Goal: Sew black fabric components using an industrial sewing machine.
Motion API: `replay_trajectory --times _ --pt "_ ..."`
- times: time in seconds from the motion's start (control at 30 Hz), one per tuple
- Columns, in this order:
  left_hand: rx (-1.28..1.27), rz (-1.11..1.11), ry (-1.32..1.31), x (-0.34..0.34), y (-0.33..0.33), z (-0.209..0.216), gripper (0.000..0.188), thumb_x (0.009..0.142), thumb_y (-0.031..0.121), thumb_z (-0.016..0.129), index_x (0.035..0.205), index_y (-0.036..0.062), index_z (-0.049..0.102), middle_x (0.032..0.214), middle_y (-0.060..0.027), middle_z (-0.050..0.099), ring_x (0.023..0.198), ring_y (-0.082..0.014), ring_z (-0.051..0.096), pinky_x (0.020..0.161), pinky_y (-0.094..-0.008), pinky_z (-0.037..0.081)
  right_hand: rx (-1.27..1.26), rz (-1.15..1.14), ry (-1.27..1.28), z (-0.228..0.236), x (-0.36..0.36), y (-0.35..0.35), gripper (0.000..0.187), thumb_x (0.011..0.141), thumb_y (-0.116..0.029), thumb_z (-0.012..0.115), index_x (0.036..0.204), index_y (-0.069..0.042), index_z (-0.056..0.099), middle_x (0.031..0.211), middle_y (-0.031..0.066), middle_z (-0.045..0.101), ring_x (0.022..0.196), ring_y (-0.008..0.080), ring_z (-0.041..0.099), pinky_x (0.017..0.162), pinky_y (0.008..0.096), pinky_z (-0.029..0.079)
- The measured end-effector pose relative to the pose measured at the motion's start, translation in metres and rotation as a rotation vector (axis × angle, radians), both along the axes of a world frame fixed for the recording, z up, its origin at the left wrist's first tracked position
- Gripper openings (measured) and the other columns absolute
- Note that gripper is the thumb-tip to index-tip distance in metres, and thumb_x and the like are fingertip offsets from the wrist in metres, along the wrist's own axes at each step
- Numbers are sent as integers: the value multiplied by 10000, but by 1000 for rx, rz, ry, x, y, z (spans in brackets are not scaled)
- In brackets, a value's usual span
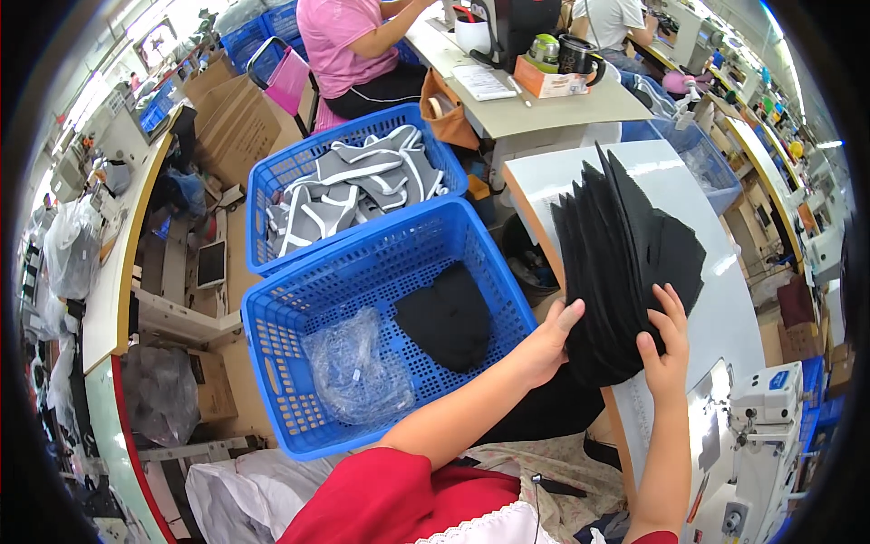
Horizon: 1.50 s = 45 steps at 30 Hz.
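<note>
A thick stack of black cut fabric pieces (603, 263) stands on edge between my hands, over the near-left edge of the white table. Their pointed ends fan out at the top, and the right-hand pieces lean apart from the rest. My left hand (548, 346) grips the stack's lower left side, its thumb showing and its other fingers partly hidden. On the lower right side, my right hand (666, 340) presses its curled fingers against the outer piece. To the left, more black fabric (446, 319) lies in the near blue basket (272, 385), beside a crumpled clear plastic bag (355, 367).
A second blue basket (258, 222) behind holds grey pieces with white edging (353, 186). The white table (725, 299) carries a sewing machine (766, 408) at the near right. A person in pink (340, 41) sits at a far table (507, 113) with cups and a notebook.
</note>
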<state>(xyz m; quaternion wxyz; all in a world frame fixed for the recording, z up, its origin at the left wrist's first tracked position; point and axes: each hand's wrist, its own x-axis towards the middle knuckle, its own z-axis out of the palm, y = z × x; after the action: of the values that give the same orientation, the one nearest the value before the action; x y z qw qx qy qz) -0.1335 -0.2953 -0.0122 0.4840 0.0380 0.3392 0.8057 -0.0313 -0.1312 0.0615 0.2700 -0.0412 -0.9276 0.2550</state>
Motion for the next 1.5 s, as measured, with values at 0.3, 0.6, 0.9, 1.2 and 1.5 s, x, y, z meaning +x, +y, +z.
replay_trajectory --times 0.3,0.6,0.9,1.2,1.5 --pt "348 -78 -116 -1 -2 -9 848 875 691 354 1442 65 281 1459 -118 355 1339 -253 348 1117 -433 263 -2 70 -57 8 4 -9 320 779 -275 631 956 -8 644 1223 165 589 1271 360 430 1094 513 223" --pt "342 -39 -374 0 -13 -15 956 809 800 246 1442 86 301 1485 -141 309 1365 -314 297 1124 -491 223 -100 152 -63 0 8 -8 330 779 -350 677 952 -69 684 1236 115 592 1286 311 421 1103 489 202" --pt "333 -72 -370 2 -3 -15 684 917 593 394 1384 93 415 1414 -98 433 1277 -266 438 1078 -433 337 -109 146 -41 -1 16 -9 293 781 -332 678 921 -75 696 1206 103 610 1271 307 436 1094 486 214" --pt "446 -111 -335 -6 -18 -18 703 921 607 327 1375 79 421 1385 -118 462 1238 -293 476 1045 -460 380 -32 186 -28 0 19 -31 272 740 -316 711 885 -87 704 1184 98 618 1247 309 458 1078 486 237" --pt "462 -32 -352 -9 -25 -38 611 966 506 288 1312 34 463 1284 -131 538 1134 -285 551 947 -427 472 8 171 -39 -3 14 -54 195 746 -298 713 810 -113 707 1137 32 642 1249 254 455 1091 510 170"
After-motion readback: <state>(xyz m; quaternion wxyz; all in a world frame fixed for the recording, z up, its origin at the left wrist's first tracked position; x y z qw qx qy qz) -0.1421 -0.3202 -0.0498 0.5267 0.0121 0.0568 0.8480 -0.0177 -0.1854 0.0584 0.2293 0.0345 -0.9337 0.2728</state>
